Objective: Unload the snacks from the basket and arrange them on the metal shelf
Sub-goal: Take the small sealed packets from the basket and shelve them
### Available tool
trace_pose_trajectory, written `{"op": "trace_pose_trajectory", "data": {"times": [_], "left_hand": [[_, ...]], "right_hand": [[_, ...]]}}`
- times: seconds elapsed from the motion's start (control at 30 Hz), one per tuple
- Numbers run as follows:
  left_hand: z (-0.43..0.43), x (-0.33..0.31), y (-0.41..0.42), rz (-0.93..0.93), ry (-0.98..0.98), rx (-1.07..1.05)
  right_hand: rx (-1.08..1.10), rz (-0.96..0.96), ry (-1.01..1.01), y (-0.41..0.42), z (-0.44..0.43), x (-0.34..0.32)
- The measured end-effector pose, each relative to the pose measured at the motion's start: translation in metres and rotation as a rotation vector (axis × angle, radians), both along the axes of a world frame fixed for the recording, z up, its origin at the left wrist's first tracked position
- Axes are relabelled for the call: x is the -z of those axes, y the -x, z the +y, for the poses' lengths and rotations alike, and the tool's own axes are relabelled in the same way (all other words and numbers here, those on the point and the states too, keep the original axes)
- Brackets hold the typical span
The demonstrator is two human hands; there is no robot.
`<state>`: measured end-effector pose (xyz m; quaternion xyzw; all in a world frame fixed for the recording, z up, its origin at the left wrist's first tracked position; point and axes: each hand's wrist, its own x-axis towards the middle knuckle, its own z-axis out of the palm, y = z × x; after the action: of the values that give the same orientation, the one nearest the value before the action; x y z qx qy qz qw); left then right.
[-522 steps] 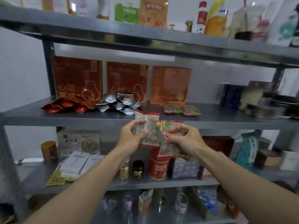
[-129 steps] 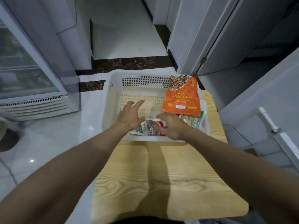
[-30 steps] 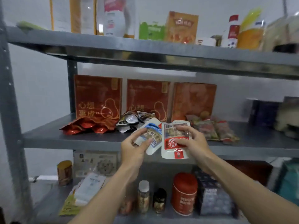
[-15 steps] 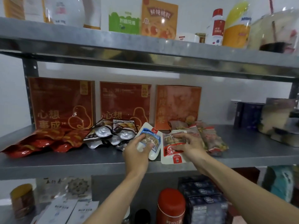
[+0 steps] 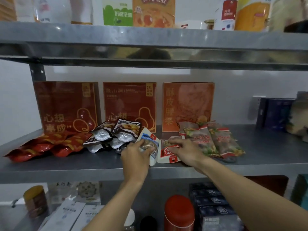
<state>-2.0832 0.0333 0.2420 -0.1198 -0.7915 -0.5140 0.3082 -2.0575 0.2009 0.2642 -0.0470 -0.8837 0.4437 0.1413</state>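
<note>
Left hand grips blue-label packet, covering its lower half, on metal shelf. Right hand lies over red-label packet; thumb hidden, grip cannot be told.

two bare forearms, a bare left hand and right hand

The left hand covered part of the blue packet. The right hand lay over much of the red packet, its grip unclear. The orange box ran off the top edge, the red can off the bottom. The dark boxes at right were blurred.
</note>
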Motion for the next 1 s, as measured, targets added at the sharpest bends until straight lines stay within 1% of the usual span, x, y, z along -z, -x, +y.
{"op": "trace_pose_trajectory", "data": {"times": [0.1,0.23,0.37,0.5,0.6,0.73,0.87,1.0], "left_hand": [[0.003,-0.001,0.002,-0.013,-0.007,-0.038],[0.013,-0.001,-0.001,-0.03,0.043,-0.07],[0.016,0.005,0.001,-0.015,0.085,-0.078],[0.014,0.009,0.005,0.009,0.115,-0.097],[0.015,0.01,0.005,0.009,0.136,-0.114],[0.017,0.008,0.004,-0.005,0.137,-0.128],[0.021,0.011,0.006,-0.014,0.261,-0.214],[0.023,0.013,0.007,-0.011,0.302,-0.236]], "right_hand": [[-0.002,-0.002,-0.085,0.006,0.007,0.006],[0.061,-0.061,-0.269,0.02,0.026,0.015],[0.058,-0.073,-0.306,0.029,0.037,0.022],[0.059,-0.089,-0.352,0.018,0.032,0.014],[0.034,-0.06,-0.368,0.01,0.03,0.01],[-0.011,-0.047,-0.438,0.0,0.031,0.005],[0.003,-0.021,-0.52,0.002,0.038,0.007],[0.036,-0.091,-0.545,0.01,0.042,0.016]]}}
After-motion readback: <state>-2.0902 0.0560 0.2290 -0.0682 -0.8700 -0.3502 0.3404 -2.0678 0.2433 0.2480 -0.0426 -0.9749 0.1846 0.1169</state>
